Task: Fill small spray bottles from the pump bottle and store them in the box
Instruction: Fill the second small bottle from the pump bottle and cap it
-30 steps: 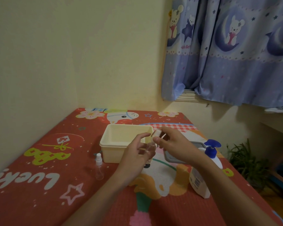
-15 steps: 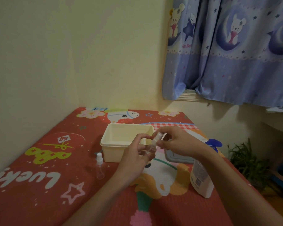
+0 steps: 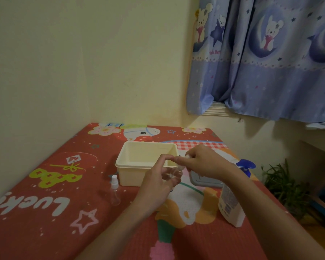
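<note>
My left hand (image 3: 158, 182) grips a small clear spray bottle (image 3: 173, 172) in front of the cream box (image 3: 131, 164). My right hand (image 3: 204, 163) pinches the bottle's white spray cap (image 3: 188, 156) at its top; whether the cap is seated I cannot tell. A second small clear spray bottle (image 3: 114, 190) with a white cap stands upright left of the box. The white pump bottle (image 3: 231, 207) with a blue pump head (image 3: 246, 165) stands to the right, partly hidden behind my right forearm.
A grey lid (image 3: 204, 182) lies flat behind my right hand, right of the box. All rests on a red cartoon-print mat (image 3: 54, 203) in a wall corner. A blue curtain (image 3: 270, 59) hangs at the upper right and a green plant (image 3: 281, 186) sits beyond the mat's right edge.
My right hand has lowered the white cap onto the top of the bottle held in my left hand. The box and the other bottles have not moved.
</note>
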`<move>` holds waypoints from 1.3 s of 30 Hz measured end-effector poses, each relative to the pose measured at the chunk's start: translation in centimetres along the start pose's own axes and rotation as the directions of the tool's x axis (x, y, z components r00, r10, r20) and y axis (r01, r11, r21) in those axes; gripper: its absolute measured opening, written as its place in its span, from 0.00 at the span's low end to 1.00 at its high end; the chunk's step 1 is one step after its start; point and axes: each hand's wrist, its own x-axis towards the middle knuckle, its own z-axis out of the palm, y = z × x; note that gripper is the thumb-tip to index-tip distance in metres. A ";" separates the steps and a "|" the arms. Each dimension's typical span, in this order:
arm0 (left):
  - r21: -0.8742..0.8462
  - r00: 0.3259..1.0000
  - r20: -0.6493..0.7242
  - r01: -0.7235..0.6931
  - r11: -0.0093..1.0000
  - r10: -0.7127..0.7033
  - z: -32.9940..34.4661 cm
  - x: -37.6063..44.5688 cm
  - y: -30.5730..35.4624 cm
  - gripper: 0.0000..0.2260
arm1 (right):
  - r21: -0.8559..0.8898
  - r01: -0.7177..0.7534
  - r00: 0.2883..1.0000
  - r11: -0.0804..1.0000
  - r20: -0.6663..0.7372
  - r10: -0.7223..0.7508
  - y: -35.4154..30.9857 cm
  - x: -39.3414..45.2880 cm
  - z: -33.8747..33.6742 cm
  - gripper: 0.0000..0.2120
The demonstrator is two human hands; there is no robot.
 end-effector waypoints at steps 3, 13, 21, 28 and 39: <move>0.008 1.000 0.008 0.004 1.000 -0.004 0.0 -0.1 -0.1 0.19 | -0.034 -0.046 0.999 0.998 -0.019 0.045 0.0 0.0 0.7 0.31; -0.099 0.998 0.016 0.056 0.994 -0.054 0.0 0.3 -0.7 0.11 | 0.280 -0.001 0.999 0.960 0.041 -0.011 -0.1 -1.1 -0.4 0.15; -0.097 0.998 0.037 0.049 0.994 -0.045 0.6 0.1 -0.8 0.20 | 0.105 -0.002 1.000 0.994 0.015 0.000 0.1 -0.9 0.2 0.14; -0.097 1.000 0.017 0.020 0.995 -0.018 0.6 0.3 -0.9 0.14 | 0.161 -0.042 0.999 0.986 0.000 0.042 0.3 -0.7 0.9 0.22; -0.130 0.999 0.032 0.037 0.991 -0.034 1.0 0.1 -0.7 0.16 | 0.250 0.000 1.000 0.968 0.028 -0.008 0.4 -1.1 -0.2 0.12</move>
